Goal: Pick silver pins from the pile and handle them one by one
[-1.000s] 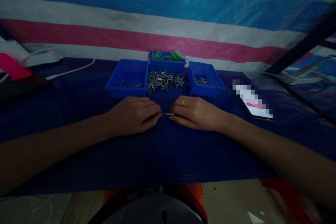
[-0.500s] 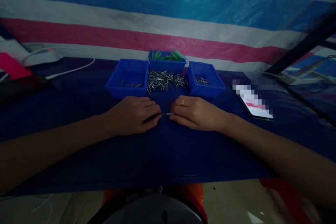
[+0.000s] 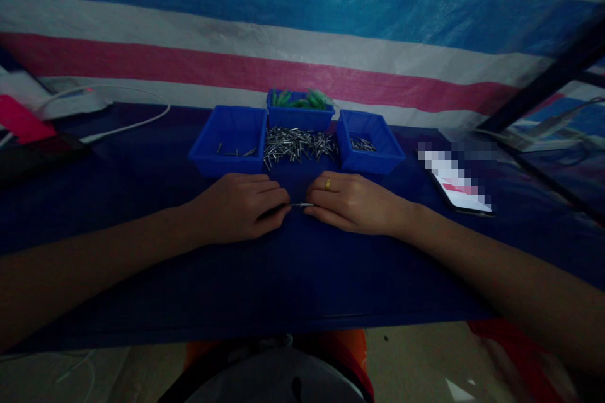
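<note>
Between my two hands a thin metal blind rivet [image 3: 300, 204] lies level, pinched at both ends. The fingertips of my left hand [image 3: 250, 206] close on its left end. On the right end, the thumb and fingers of my right hand [image 3: 352, 203] are pressed together; this hand wears a gold ring. Just beyond the hands, a heap of similar metal rivets [image 3: 297, 143] lies loose on the table. A blue bin [image 3: 229, 160] to the left of the heap holds a few rivets, and another blue bin [image 3: 373, 162] to its right holds several.
Behind the heap stands a third blue bin [image 3: 300, 118] with green plastic-wrapped contents. A lit phone [image 3: 458, 186] lies on the blue table [image 3: 302, 283] at the right. White cables [image 3: 137, 127] and a pink item [image 3: 23, 119] are at the left. A striped tarp [image 3: 302, 31] hangs behind.
</note>
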Demonstrator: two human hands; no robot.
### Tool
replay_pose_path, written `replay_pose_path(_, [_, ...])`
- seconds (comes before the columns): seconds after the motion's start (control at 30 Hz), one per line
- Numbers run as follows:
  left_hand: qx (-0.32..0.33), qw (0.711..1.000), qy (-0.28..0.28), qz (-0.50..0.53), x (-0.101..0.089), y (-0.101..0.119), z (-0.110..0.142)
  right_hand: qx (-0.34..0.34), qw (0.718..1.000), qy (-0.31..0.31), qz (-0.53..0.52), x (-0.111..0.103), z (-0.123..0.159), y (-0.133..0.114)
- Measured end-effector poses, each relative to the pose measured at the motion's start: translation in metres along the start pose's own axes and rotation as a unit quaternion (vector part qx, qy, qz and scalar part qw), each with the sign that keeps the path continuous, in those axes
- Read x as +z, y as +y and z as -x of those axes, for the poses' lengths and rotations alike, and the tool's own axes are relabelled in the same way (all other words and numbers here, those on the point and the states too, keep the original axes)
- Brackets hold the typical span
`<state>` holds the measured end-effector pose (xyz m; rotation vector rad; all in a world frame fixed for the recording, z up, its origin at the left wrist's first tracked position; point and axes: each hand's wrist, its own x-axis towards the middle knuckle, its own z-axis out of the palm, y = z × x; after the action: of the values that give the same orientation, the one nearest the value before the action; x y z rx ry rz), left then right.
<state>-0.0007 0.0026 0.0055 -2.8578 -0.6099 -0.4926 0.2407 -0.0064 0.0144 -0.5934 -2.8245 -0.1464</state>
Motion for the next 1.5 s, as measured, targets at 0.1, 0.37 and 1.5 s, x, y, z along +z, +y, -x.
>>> replay_pose_path(0.1, [-0.002, 1.0, -0.008, 0.001, -0.0002, 0.0, 0.0002, 0.0, 1.0, 0.002, 0.0, 0.0, 0.0002, 0.0005])
replay_pose_path(0.37, [-0.001, 1.0, 0.001, 0.002, 0.0007, -0.0003, 0.0003, -0.002, 1.0, 0.001, 0.004, 0.0005, 0.0004, 0.0004])
replay_pose_path(1.5, [0.018, 1.0, 0.003, 0.004, 0.0023, -0.0022, 0.0002, -0.004, 1.0, -0.002, 0.004, 0.0013, 0.0001, 0.0009])
